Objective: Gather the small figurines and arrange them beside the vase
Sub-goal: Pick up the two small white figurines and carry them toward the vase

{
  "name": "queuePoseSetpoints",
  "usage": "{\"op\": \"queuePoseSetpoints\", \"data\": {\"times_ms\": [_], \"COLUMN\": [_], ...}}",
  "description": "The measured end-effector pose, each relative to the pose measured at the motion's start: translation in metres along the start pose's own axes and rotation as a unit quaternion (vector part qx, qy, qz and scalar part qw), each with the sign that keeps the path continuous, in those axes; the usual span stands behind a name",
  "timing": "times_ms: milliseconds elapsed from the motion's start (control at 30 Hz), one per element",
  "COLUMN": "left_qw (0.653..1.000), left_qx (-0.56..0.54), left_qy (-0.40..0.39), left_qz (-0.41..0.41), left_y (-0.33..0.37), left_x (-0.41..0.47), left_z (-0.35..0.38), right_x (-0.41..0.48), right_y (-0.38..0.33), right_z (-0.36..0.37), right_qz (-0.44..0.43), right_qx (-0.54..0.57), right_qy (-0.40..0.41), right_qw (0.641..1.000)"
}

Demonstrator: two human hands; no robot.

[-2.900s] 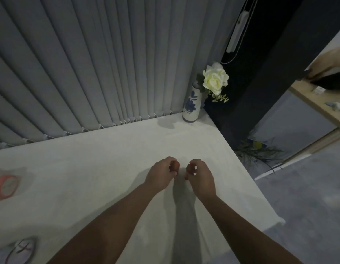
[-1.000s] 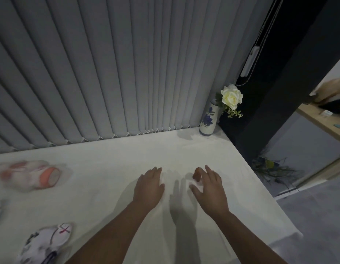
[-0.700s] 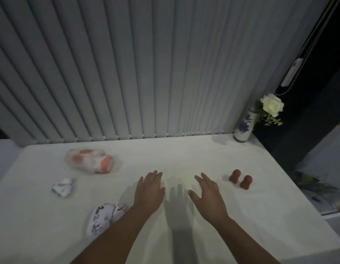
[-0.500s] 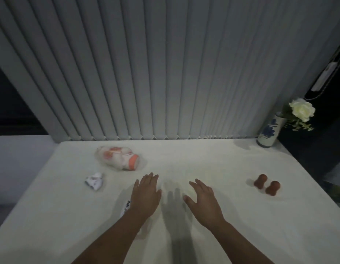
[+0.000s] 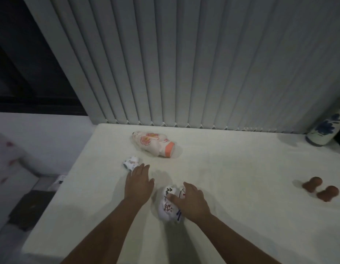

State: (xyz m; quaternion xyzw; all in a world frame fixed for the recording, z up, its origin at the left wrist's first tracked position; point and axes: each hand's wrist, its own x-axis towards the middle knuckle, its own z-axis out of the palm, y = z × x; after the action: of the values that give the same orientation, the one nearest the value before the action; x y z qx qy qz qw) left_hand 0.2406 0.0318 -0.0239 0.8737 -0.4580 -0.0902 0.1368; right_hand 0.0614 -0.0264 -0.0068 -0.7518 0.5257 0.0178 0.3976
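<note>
A white painted figurine (image 5: pixel 166 205) lies on the white table (image 5: pixel 232 187), and my right hand (image 5: pixel 190 201) rests on it with fingers curled over its top. My left hand (image 5: pixel 138 182) is flat and open, its fingertips just short of a small white figurine (image 5: pixel 130 162). A larger white and orange figurine (image 5: pixel 154 146) lies on its side further back. Two small brown figurines (image 5: pixel 320 188) sit at the right. The blue-and-white vase (image 5: pixel 326 132) stands at the far right back corner, cut off by the frame edge.
Grey vertical blinds (image 5: pixel 184 63) hang along the table's back edge. The table's left edge drops to a floor with a dark mat (image 5: pixel 30 210) and a small white object (image 5: pixel 57 183). A dark window area (image 5: pixel 22 63) is at upper left.
The view has swung left, so the vase slid to the right edge. Both hands moved left: the right hand has come down onto the white painted figurine, the left reached toward the small one.
</note>
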Motion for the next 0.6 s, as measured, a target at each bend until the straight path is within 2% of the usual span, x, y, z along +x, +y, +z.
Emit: {"op": "queuePoseSetpoints", "data": {"times_ms": [133, 333, 467, 600], "left_qw": [0.999, 0.999, 0.998, 0.995], "left_qx": [0.024, -0.009, -0.034, -0.065], "left_qy": [-0.02, -0.022, -0.02, -0.05], "left_qz": [-0.016, -0.043, -0.056, -0.063], "left_y": [-0.022, -0.038, -0.047, -0.054], "left_x": [0.015, 0.045, 0.064, 0.075], "left_z": [-0.004, -0.008, -0.015, -0.02], "right_x": [0.008, 0.009, 0.009, 0.011], "right_y": [-0.01, -0.018, -0.019, -0.019], "right_z": [0.019, 0.028, 0.03, 0.034], "right_qz": [0.055, 0.111, 0.119, 0.106], "right_qx": [-0.009, 0.023, 0.065, 0.132], "right_qy": [-0.02, -0.013, -0.025, -0.014], "right_qw": [0.998, 0.993, 0.99, 0.985]}}
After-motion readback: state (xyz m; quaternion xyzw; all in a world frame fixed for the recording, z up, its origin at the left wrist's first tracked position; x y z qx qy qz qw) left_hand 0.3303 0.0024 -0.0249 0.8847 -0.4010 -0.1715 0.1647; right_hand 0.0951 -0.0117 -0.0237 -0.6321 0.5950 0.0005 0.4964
